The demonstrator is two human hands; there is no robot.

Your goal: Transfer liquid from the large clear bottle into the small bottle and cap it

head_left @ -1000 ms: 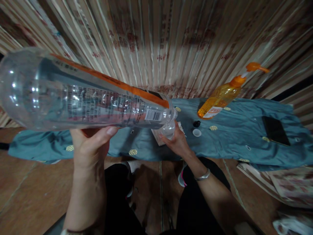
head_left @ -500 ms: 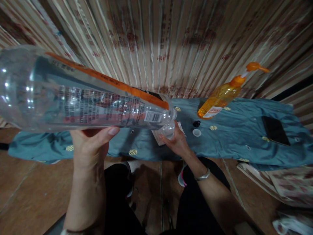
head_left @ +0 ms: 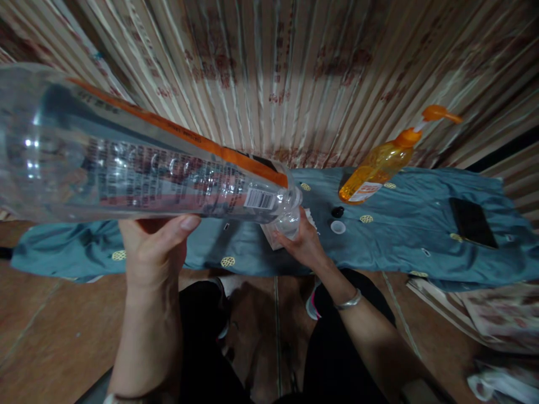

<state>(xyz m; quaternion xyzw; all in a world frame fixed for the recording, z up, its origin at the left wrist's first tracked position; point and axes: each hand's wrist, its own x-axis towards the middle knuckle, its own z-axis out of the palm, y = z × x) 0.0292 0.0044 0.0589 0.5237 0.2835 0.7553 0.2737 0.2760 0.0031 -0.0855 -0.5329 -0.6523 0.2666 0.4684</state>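
Observation:
My left hand grips a large clear plastic bottle with an orange label, tilted so its mouth points down to the right. The mouth sits right over a small clear container that my right hand holds on the blue-grey cloth. A silver bangle circles my right wrist. The small container is mostly hidden by my fingers and the big bottle's neck.
An orange pump bottle stands on the cloth to the right. A black cap and a white cap lie beside it. A dark phone rests at far right. A ribbed patterned wall rises behind; my knees are below.
The base of the large bottle has risen slightly, steepening its tilt. Both hands stay in place.

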